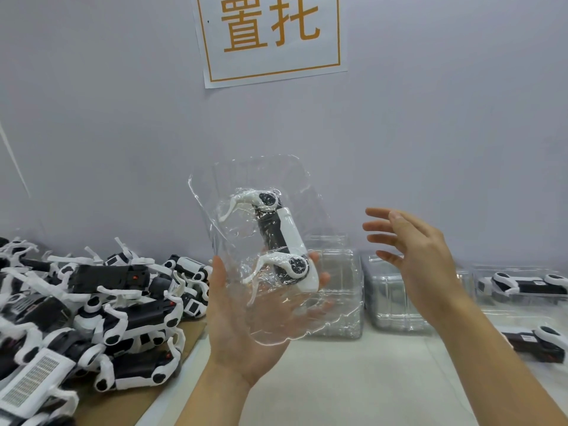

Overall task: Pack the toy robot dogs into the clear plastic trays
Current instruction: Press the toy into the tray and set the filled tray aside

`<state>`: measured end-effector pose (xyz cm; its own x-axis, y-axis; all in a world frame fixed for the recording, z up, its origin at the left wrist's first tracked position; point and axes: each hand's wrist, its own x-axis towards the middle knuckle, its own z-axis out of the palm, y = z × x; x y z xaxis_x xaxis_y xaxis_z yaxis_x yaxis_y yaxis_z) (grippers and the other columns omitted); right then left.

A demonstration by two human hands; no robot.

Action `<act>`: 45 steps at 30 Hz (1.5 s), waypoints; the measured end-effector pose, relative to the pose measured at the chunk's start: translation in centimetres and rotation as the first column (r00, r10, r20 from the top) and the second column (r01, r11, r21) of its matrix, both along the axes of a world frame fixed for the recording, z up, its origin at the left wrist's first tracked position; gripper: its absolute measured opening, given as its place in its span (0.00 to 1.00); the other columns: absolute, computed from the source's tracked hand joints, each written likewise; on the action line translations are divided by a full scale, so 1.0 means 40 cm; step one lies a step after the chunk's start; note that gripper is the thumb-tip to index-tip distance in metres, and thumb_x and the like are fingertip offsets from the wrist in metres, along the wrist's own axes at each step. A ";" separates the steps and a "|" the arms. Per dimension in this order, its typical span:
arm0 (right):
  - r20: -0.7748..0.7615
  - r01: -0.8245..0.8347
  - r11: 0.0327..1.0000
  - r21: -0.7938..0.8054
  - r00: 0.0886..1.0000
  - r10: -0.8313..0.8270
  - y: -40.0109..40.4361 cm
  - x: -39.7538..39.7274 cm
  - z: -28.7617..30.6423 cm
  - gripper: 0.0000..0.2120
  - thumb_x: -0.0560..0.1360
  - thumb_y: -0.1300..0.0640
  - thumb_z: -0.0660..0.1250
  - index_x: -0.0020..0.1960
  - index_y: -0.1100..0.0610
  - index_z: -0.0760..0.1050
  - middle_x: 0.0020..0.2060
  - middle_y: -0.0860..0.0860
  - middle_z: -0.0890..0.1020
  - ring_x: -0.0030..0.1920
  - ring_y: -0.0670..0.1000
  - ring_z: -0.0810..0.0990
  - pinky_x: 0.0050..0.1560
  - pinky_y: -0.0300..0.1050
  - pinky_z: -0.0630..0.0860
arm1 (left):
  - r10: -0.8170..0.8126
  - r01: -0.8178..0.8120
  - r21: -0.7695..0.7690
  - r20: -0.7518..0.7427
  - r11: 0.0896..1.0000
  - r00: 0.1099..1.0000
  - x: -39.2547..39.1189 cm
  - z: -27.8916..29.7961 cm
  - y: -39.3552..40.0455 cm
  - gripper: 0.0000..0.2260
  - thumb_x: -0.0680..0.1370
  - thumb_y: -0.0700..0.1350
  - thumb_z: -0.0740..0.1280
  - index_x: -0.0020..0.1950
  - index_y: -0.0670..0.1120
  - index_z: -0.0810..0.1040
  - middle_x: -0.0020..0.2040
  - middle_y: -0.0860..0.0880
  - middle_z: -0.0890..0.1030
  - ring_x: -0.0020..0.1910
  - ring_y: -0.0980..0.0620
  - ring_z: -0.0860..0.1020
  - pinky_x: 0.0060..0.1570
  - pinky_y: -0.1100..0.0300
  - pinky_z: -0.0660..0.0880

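Plain pale grey-lavender wall [430,118] fills the upper frame, even diffuse light, no hard shadows. White paper sign [270,38] stuck to it top centre, orange border, two large orange characters, top edge cut off by the frame. White table [353,379] runs right up to the wall. Brown cardboard sheet [129,398] covers the table's left part, its edge running diagonally toward the near edge.

1 clear tray [215,192] held up, 1 toy robot dog [284,241] in it; 2 stacks of empty trays [335,290]; 2 packed trays [522,284] at right; loose dog pile [92,302] at left, too tangled to count; 1 wall sign [270,35].
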<state>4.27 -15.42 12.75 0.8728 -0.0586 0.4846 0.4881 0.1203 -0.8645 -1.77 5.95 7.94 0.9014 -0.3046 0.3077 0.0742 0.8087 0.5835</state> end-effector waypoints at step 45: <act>-0.432 -0.281 0.473 -0.835 0.867 -0.247 -0.069 -0.003 -0.044 0.33 0.75 0.53 0.74 0.75 0.59 0.65 0.45 0.52 0.81 0.35 0.49 0.85 0.33 0.37 0.78 | 0.203 -0.435 0.900 0.424 0.011 0.883 0.031 -0.070 -0.083 0.29 0.67 0.75 0.63 0.67 0.71 0.63 0.68 0.67 0.65 0.73 0.60 0.59 0.72 0.54 0.61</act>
<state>4.17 -18.20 10.99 0.9725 0.1665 -0.1627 0.0346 -0.7945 -0.6063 -0.55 2.63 5.14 0.9829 -0.1218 0.1378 -0.1823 -0.5475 0.8167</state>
